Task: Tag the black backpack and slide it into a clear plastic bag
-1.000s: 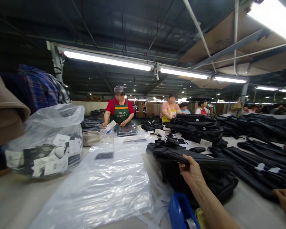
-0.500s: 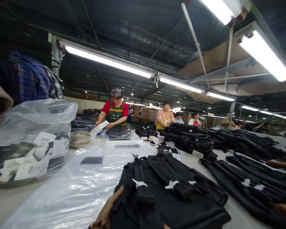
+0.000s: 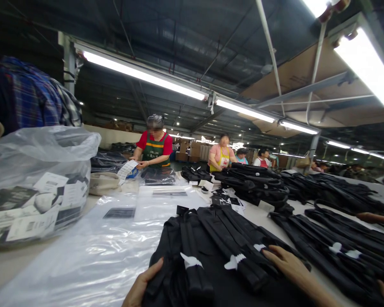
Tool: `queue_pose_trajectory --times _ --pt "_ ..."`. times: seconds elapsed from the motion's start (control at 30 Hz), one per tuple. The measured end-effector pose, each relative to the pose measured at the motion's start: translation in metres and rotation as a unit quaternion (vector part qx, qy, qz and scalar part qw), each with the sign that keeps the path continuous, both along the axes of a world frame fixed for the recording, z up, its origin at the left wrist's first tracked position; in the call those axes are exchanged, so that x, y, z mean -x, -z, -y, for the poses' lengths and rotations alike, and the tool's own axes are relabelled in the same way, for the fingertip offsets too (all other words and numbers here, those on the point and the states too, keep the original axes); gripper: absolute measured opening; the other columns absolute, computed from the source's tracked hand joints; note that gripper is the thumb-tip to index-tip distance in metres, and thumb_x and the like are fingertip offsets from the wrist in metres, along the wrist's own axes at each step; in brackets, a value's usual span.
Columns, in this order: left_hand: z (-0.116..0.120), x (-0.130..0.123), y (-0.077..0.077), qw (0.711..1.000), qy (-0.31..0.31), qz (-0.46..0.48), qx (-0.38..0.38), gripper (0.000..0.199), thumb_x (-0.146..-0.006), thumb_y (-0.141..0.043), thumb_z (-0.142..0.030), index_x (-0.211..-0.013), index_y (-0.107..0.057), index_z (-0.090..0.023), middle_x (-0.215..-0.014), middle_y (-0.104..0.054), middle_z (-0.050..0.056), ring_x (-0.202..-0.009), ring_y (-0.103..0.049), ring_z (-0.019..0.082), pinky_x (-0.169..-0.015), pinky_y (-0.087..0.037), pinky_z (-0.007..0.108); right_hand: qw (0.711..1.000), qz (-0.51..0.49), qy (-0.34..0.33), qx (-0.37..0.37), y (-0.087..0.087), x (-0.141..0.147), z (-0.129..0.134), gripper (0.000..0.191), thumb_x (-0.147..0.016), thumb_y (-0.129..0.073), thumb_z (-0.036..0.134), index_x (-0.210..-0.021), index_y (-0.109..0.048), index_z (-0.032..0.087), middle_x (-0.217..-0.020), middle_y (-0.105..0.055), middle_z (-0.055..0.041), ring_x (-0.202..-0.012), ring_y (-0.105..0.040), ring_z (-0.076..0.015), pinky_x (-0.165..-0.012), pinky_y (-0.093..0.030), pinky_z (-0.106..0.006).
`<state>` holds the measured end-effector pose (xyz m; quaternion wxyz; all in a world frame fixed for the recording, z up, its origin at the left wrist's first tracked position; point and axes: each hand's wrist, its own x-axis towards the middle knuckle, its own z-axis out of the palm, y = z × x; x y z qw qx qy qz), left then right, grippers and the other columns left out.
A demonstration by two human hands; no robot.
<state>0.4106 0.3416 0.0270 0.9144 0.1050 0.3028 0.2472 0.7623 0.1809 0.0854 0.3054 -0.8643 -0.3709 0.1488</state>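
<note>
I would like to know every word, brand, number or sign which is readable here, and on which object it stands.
"OM_UN", third letter unclear: on the green apron; characters below it are too blurred.
Yellow apron: red mark, too blurred.
Tags in the clear bag: too blurred.
Label sheet: too small.
Dark panel on the plastic: unreadable.
Black bag: none visible.
</note>
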Motion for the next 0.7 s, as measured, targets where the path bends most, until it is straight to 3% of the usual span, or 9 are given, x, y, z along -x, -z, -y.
queue_pose_trajectory --times 0.13,0.3,0.4,0.5,0.6,0.7 --pt "-0.002 -0.001 0.009 0.999 -0.032 0.003 -0.012 0.055 -0.077 -0.070 -0.027 -0.120 -0.053 0.002 -0.086 -0.072 0.015 -0.089 -0.067 0.033 -0.083 -0.054 0.040 0.994 -0.067 -0.008 0.088 0.007 -0.020 -0.037 0.036 -0.056 -0.066 0.049 -0.060 -0.064 0.014 -0.083 -0.069 -0.0156 -0.090 -0.064 -0.0321 -0.085 -0.049 -0.038" --pt "-0.013 0.000 0.021 1.000 -0.024 -0.004 -0.009 0.057 -0.074 -0.071 -0.039 -0.117 -0.057 -0.004 -0.086 -0.072 0.013 -0.088 -0.067 0.033 -0.082 -0.055 0.041 0.994 -0.082 -0.012 0.068 0.035 -0.024 -0.040 0.031 -0.065 -0.060 0.047 -0.055 -0.062 0.018 -0.065 -0.066 -0.0068 -0.075 -0.066 -0.0254 -0.073 -0.050 -0.035" --pt "-0.023 0.004 0.030 1.000 0.020 -0.012 0.001 0.054 -0.072 -0.072 -0.039 -0.110 -0.060 -0.001 -0.084 -0.071 0.016 -0.089 -0.066 0.035 -0.081 -0.055 0.040 0.997 -0.057 -0.015 0.049 0.036 -0.029 -0.039 0.025 -0.064 -0.060 0.040 -0.051 -0.060 0.019 -0.061 -0.065 -0.0057 -0.073 -0.066 -0.0243 -0.070 -0.049 -0.033" --pt "-0.032 0.004 0.045 0.995 0.026 -0.068 -0.064 0.047 -0.064 -0.078 -0.031 -0.098 -0.063 -0.002 -0.075 -0.071 0.017 -0.088 -0.066 0.036 -0.079 -0.056 0.039 0.999 -0.007 -0.012 0.045 0.024 -0.028 -0.043 0.017 -0.058 -0.063 0.032 -0.050 -0.057 0.019 -0.058 -0.064 -0.0048 -0.068 -0.064 -0.0238 -0.064 -0.046 -0.032" --pt "-0.036 0.003 0.057 0.977 -0.030 -0.115 -0.177 0.040 -0.053 -0.082 -0.017 -0.088 -0.064 -0.010 -0.071 -0.071 0.013 -0.085 -0.067 0.037 -0.075 -0.056 0.041 0.997 0.066 -0.009 0.045 0.001 -0.015 -0.048 0.008 -0.057 -0.062 0.026 -0.058 -0.059 0.019 -0.062 -0.065 -0.0032 -0.068 -0.063 -0.0225 -0.062 -0.043 -0.031" --pt "-0.036 0.006 0.051 0.964 -0.069 -0.113 -0.233 0.042 -0.049 -0.082 -0.012 -0.086 -0.063 -0.012 -0.070 -0.070 0.010 -0.080 -0.067 0.036 -0.072 -0.055 0.042 0.988 0.146 0.000 0.046 -0.029 0.008 -0.049 0.012 -0.059 -0.061 0.027 -0.069 -0.061 0.020 -0.071 -0.066 -0.0047 -0.076 -0.063 -0.0247 -0.064 -0.041 -0.031"
